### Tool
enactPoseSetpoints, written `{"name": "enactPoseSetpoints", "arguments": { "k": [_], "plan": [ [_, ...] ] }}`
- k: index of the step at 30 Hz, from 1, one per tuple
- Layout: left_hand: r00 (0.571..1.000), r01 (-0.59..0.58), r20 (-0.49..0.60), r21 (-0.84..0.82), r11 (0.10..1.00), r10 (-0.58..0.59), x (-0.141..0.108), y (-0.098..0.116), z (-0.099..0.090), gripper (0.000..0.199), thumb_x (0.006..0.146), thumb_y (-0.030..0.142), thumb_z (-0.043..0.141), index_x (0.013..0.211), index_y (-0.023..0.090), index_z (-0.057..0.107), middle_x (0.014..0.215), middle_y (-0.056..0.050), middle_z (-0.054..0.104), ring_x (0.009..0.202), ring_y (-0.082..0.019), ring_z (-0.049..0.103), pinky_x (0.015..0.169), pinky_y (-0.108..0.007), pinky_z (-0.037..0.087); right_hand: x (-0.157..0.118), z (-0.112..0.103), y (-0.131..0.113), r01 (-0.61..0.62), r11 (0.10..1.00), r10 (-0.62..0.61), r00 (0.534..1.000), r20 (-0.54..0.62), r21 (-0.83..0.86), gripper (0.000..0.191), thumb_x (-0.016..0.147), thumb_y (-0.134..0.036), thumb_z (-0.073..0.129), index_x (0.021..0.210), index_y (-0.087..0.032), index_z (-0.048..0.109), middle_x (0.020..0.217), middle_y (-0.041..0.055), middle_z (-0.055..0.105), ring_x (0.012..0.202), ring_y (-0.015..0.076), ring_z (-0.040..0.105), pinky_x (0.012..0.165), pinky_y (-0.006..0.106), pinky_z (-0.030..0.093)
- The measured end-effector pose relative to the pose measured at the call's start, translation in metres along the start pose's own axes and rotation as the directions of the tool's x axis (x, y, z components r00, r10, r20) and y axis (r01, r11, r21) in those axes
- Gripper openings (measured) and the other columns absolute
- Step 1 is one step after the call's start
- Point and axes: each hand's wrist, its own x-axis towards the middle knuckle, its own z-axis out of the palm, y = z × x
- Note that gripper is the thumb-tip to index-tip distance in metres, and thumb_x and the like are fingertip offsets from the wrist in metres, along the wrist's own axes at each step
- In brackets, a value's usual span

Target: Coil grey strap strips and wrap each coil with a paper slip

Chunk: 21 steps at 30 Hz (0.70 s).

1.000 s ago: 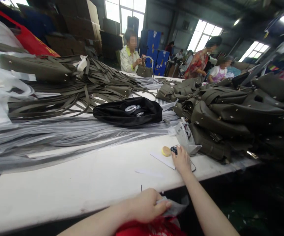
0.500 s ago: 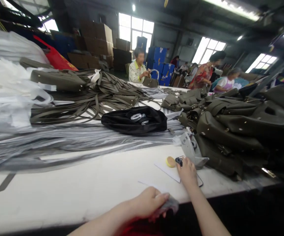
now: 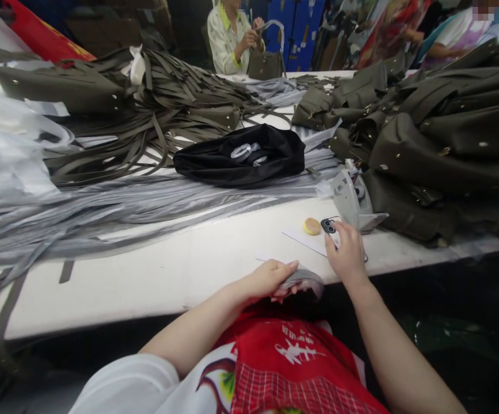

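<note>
My left hand, at the table's front edge, is closed around a folded, greyish, see-through piece whose end hangs past the fingers. What it is made of I cannot make out. Over a phone lying camera side up on the white table, my right hand has its fingers curled, gripping the case. Just left of the phone sits a round yellow-and-tan disc. A thin white sheet lies below the disc.
A grey-white open container stands behind my right hand. Olive bags are heaped at the right. Grey strips and olive straps cover the left and back, with a black fabric bag between. Across the table, a person handles a bag.
The view has tilted downward, so my red apron now shows. My left hand still holds the grey piece, and my right hand stays at the phone.
</note>
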Motion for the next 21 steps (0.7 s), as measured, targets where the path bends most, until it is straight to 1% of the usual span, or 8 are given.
{"name": "enactPoseSetpoints", "arguments": {
  "k": [4,9,12,13,15,17,18,21],
  "plan": [
    [0.995,0.078,0.070,-0.197,0.977,-0.065,0.001,-0.002,-0.007,0.062,0.083,0.072,0.046,0.064,0.015,0.059,0.030,0.010,0.032,0.028,-0.006,0.027,0.042,-0.022,0.039,-0.061,-0.025,-0.029,0.093,0.849,-0.334,0.857,0.393,0.521,0.053,0.089,-0.035,0.055,0.139,-0.021,0.044,0.132,0.0119,0.059,0.120,0.0267,0.057,0.102,0.042,0.045],
    [0.966,0.206,0.235,-0.471,0.858,-0.103,0.009,0.019,-0.017,0.062,0.095,0.060,0.032,0.064,0.013,0.059,0.032,0.011,0.023,0.027,-0.006,0.019,0.041,-0.020,0.037,-0.093,-0.017,-0.027,-0.135,0.855,-0.139,0.870,0.473,0.500,0.038,0.096,-0.035,0.040,0.128,-0.020,0.054,0.113,0.0113,0.067,0.103,0.0252,0.064,0.093,0.040,0.049],
    [0.994,-0.003,0.089,-0.516,0.857,0.057,0.020,0.041,-0.014,0.058,0.098,0.055,0.030,0.075,0.012,0.061,0.040,0.010,0.025,0.032,-0.006,0.026,0.050,-0.021,0.043,-0.097,-0.018,-0.032,-0.216,0.800,-0.215,0.768,0.603,0.560,0.036,0.098,-0.040,0.038,0.116,-0.020,0.062,0.092,0.0061,0.069,0.086,0.0206,0.065,0.082,0.033,0.051],
    [0.985,-0.167,-0.050,-0.451,0.877,0.162,0.025,0.045,-0.012,0.056,0.098,0.055,0.030,0.082,0.012,0.062,0.045,0.009,0.031,0.037,-0.007,0.034,0.056,-0.023,0.047,-0.099,-0.021,-0.038,-0.246,0.771,-0.259,0.723,0.641,0.588,0.036,0.099,-0.041,0.039,0.112,-0.020,0.065,0.087,0.0047,0.069,0.082,0.0191,0.065,0.080,0.032,0.051],
    [0.850,-0.475,-0.340,-0.161,0.865,0.403,0.037,0.048,-0.006,0.051,0.096,0.056,0.033,0.094,0.014,0.061,0.061,0.003,0.049,0.056,-0.012,0.054,0.074,-0.030,0.051,-0.103,-0.035,-0.048,-0.328,0.688,-0.345,0.638,0.689,0.648,0.036,0.099,-0.042,0.041,0.106,-0.020,0.067,0.078,0.0027,0.067,0.074,0.0161,0.063,0.075,0.029,0.050],
    [0.682,-0.555,-0.451,0.194,0.809,0.576,0.046,0.040,-0.001,0.048,0.091,0.059,0.045,0.096,0.014,0.060,0.079,-0.006,0.061,0.081,-0.020,0.062,0.088,-0.038,0.048,-0.104,-0.053,-0.051,-0.435,0.564,-0.381,0.617,0.689,0.702,0.035,0.097,-0.044,0.045,0.101,-0.018,0.068,0.069,0.0013,0.065,0.063,0.0128,0.059,0.063,0.024,0.048],
    [0.658,-0.516,-0.416,0.359,0.778,0.628,0.047,0.035,0.001,0.047,0.086,0.061,0.051,0.092,0.015,0.061,0.084,-0.009,0.063,0.089,-0.025,0.062,0.091,-0.042,0.046,-0.102,-0.063,-0.048,-0.478,0.495,-0.359,0.648,0.672,0.726,0.035,0.096,-0.046,0.047,0.097,-0.018,0.068,0.065,0.0005,0.063,0.056,0.0110,0.056,0.056,0.022,0.044],
    [0.793,-0.337,-0.074,0.773,0.537,0.605,0.041,0.019,0.005,0.048,0.078,0.064,0.058,0.077,0.016,0.061,0.081,-0.015,0.065,0.088,-0.032,0.062,0.087,-0.044,0.046,-0.088,-0.087,-0.021,-0.506,0.418,-0.185,0.765,0.616,0.754,0.037,0.092,-0.051,0.052,0.087,-0.017,0.065,0.057,-0.0009,0.060,0.042,0.0079,0.045,0.041,0.019,0.033]
  ]
}}
